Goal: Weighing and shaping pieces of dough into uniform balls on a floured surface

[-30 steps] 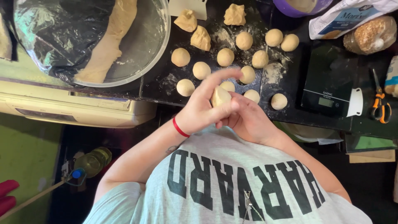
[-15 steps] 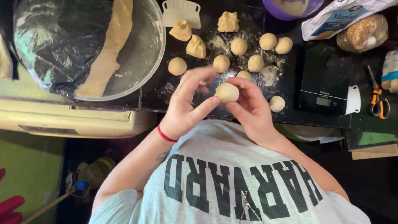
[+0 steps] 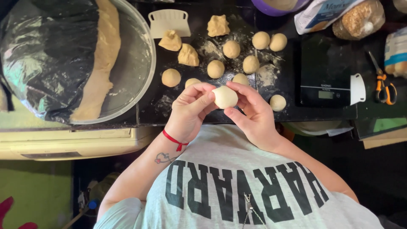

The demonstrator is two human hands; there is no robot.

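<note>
Both hands up over the desk edge, sharing one dough ball: left hand curled on its left side, thumb and fingertips pressed in; right hand cupped on its right side and underneath, fingers closed on it. Ball is smooth, pale, roughly round, held off the surface just below the row of finished pieces. Big round metal bowl at left holds a long tan strip of dough lying along its middle; a crinkled glossy dark plastic sheet covers its left half. Desk top is black, dusted with flour patches. On it: eight or so matte round balls in loose rows, one partly hidden behind the hands, plus three rough uncut lumps with torn edges near the top. White plastic scraper, flat with a notched top, sits just beside the bowl rim. Black flat scale at right, a white tab at its right edge. Orange-handled scissors further right. Top right: a clear bag of brownish grainy stuff, a printed flour-type bag beside it, and the purple rim of a bowl; contents of that one can't tell. Red string on the left wrist.
</note>
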